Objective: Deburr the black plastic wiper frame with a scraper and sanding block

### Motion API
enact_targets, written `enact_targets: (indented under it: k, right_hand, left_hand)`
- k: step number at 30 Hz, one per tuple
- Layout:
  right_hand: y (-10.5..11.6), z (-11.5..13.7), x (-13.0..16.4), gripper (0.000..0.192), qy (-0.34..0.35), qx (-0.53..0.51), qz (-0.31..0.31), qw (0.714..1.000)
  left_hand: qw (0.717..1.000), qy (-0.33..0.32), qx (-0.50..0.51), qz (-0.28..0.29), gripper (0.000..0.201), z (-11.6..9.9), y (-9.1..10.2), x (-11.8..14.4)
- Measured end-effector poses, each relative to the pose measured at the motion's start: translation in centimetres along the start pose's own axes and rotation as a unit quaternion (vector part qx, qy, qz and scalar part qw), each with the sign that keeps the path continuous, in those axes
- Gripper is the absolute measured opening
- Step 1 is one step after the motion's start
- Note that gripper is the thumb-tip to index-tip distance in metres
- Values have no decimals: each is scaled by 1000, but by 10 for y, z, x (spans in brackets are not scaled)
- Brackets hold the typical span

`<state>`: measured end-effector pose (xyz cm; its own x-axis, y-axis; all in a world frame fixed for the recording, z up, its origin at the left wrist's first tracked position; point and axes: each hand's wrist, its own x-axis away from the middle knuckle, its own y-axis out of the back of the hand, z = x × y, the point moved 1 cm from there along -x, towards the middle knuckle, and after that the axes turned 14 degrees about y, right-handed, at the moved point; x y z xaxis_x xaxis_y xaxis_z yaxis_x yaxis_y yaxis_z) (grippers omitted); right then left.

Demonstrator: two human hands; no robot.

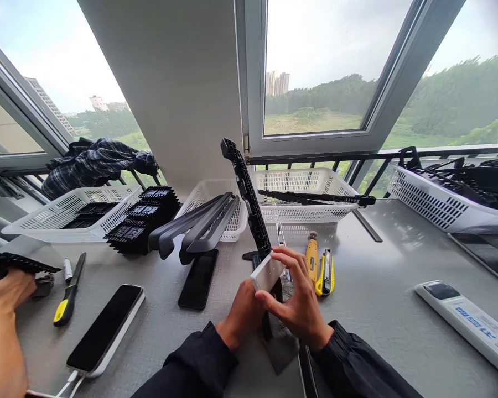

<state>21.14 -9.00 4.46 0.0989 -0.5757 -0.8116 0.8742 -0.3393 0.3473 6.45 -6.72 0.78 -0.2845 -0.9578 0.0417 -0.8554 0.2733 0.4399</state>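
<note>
Two hands of mine meet on one small white block (pixel 267 275): my right hand (pixel 299 301) pinches it between thumb and fingertips, and my left hand (pixel 241 314) presses against its lower edge, though I cannot tell how those fingers close. A long black ribbed strip (pixel 249 200) rises tilted just behind the block. Right of the block lie a yellow utility knife (pixel 326 272) and a yellow tool (pixel 311 256). Left of it lie a dark phone (pixel 198 278) and a white-edged phone (pixel 106 328). Far left of the block, another person's hand (pixel 4 287) holds a black part (pixel 20 263).
</note>
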Motion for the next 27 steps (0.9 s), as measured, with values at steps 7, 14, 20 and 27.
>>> enact_targets:
  k: [7, 14, 20, 27]
  right_hand:
    - [1, -21, 2, 50, -130, 20, -32, 991]
    - [-5, -8, 6, 55, -71, -9, 6, 997]
    - [-8, -3, 6, 64, -27, -25, 36, 999]
    - [-2, -25, 4, 50, -186, -9, -24, 982]
  left_hand:
    - [999, 26, -21, -4, 32, -13, 3, 4]
    - [998, -23, -55, 9, 22, -8, 11, -2]
    - [999, -27, -35, 13, 20, -7, 15, -5]
    - [1000, 29, -5, -10, 37, -17, 16, 0]
